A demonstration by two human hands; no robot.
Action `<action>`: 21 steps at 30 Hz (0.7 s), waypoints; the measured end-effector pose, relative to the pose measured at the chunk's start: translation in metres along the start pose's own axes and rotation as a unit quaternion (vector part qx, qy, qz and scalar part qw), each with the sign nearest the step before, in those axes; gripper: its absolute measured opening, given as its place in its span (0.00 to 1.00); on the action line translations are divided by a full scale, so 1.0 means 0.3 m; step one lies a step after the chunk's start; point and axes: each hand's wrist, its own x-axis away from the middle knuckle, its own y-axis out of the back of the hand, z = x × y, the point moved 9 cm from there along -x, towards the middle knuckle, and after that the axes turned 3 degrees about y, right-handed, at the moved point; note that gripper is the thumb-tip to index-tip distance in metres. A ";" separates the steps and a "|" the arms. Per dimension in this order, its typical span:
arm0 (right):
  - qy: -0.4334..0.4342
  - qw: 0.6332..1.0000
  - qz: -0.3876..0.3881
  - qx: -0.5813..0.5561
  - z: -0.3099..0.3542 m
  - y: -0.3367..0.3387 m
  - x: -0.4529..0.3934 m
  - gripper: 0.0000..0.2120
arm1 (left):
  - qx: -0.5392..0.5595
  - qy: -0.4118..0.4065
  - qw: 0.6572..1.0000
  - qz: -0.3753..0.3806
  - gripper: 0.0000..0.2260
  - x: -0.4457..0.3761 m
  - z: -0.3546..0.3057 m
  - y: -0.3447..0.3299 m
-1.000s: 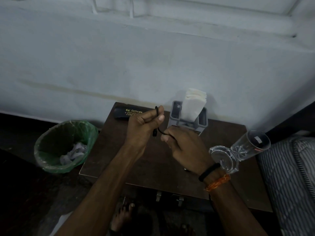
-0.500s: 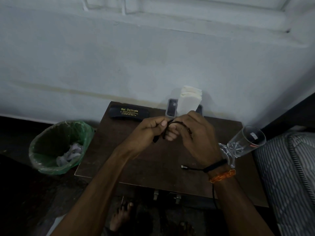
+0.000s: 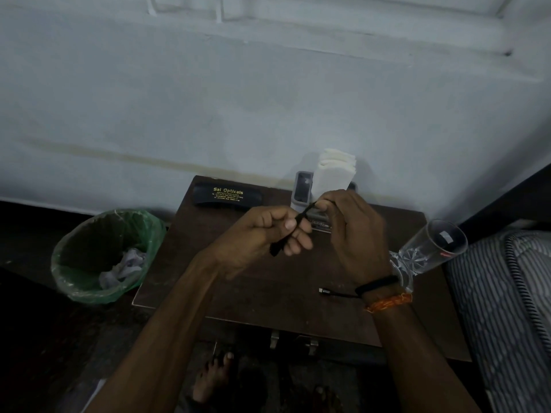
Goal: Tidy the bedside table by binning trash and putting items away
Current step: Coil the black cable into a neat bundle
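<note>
Both hands hold a thin black cable above the dark wooden bedside table. My left hand pinches a folded bundle of it, whose end hangs below the fingers. My right hand grips the cable's upper stretch near the napkin holder. The cable's loose plug end lies on the table by my right wrist. A black spectacle case with gold lettering lies at the table's back left. A clear glass stands at the right edge.
A grey holder with white napkins stands at the table's back against the wall. A bin with a green liner holding crumpled paper sits on the floor to the left. A striped mattress lies to the right. Bare feet show below the table.
The hands drew slightly apart, the right lifting its stretch of cable toward the napkin holder while the left kept the folded bundle. The view shifted a little.
</note>
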 end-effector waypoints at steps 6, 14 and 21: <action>-0.134 0.979 0.112 -0.105 -0.074 -0.122 0.055 0.11 | 0.083 0.001 0.996 0.043 0.07 0.002 0.012 -0.031; -0.210 0.937 0.246 -0.132 -0.053 -0.204 0.109 0.13 | 0.168 -0.059 0.983 -0.038 0.16 -0.023 0.004 0.012; -0.123 0.930 0.338 -0.080 0.027 -0.237 0.127 0.15 | 0.194 -0.095 0.955 -0.201 0.14 -0.021 0.017 0.108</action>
